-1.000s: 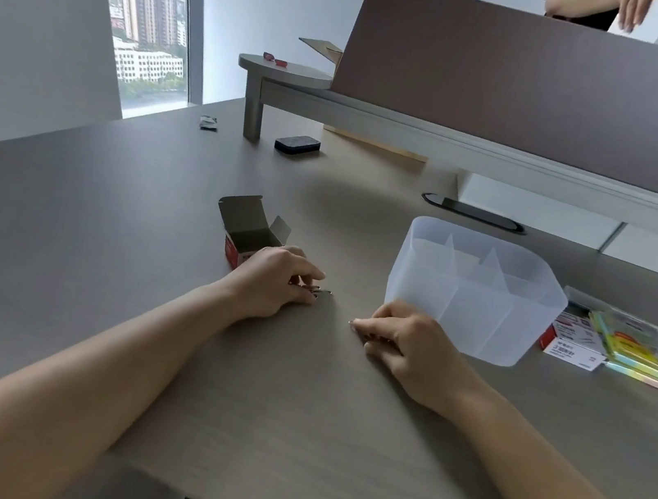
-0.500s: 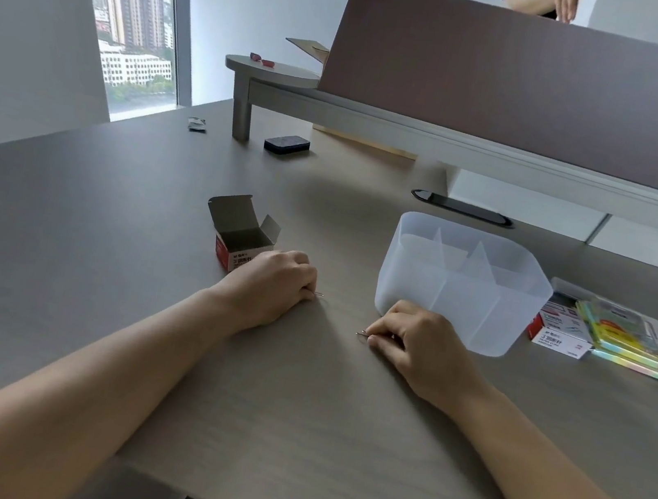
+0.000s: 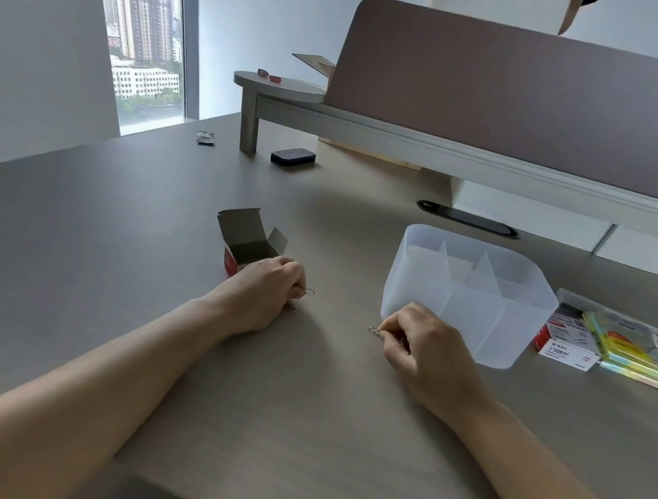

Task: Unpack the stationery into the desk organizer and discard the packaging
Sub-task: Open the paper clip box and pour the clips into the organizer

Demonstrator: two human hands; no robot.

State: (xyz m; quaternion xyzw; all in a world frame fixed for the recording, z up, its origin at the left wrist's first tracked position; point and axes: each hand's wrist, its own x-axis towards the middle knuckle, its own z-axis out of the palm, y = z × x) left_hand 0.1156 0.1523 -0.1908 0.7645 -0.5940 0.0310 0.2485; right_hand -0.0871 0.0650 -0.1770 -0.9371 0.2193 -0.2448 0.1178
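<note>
The right hand (image 3: 424, 346) pinches paper clips (image 3: 375, 331) between thumb and curled fingers, one wire loop poking out toward the left, just in front of the organizer (image 3: 470, 297). The left hand (image 3: 264, 295) is curled over more clips (image 3: 309, 292) on the desk (image 3: 292, 416); a loop shows at its fingertips, though how many it holds is hidden under the palm. Clips like these are likely light, stiff, springy wire that snags and slides on a smooth top, so gathering them in a cupped fist and tipping them over the rim should work better than picking singly. The open box (image 3: 248, 243) stands touching the left hand's back. Right of the organizer lie a packet (image 3: 566, 345) and sticky notes (image 3: 629, 353), unopened.
</note>
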